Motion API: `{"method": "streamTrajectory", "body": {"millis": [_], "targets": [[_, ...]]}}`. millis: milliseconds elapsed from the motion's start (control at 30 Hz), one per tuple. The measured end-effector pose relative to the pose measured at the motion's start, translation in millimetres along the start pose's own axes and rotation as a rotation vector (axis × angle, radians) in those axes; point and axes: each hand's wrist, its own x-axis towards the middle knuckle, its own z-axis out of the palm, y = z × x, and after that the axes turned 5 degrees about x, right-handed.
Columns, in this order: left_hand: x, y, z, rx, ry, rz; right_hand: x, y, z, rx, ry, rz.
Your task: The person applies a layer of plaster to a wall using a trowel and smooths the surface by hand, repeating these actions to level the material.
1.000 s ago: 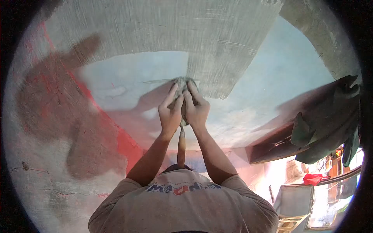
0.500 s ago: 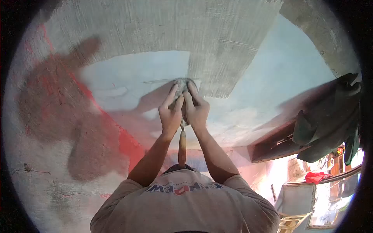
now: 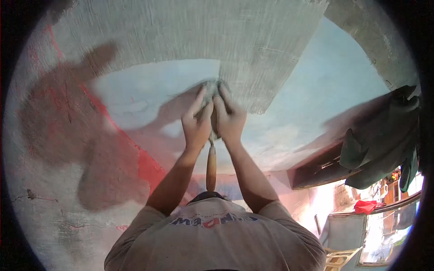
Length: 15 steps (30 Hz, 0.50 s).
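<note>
Head view along both forearms to a painted wall (image 3: 325, 90). Left hand (image 3: 195, 124) and right hand (image 3: 231, 121) pressed together side by side, fingers stretched over the blade of a trowel (image 3: 211, 163), its wooden handle hanging free between the wrists. Blade tight to the wall at the lower edge of the grey plaster (image 3: 203, 31). Upper band coated and combed. Pale blue patches either side of the hands, and the red area (image 3: 58, 113), apparently left to cover.
</note>
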Motion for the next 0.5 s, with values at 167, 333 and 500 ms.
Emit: {"method": "streamTrajectory", "body": {"millis": [167,333,500], "targets": [[3,13,0,0.025,0.007,0.011,2,5,7,0.236,0.033,0.016],[-5,3,-2,0.033,-0.01,-0.007,-5,16,4,0.115,0.032,-0.069],[30,42,3,0.024,-0.008,0.043,26,-24,7,0.196,0.025,0.006]]}}
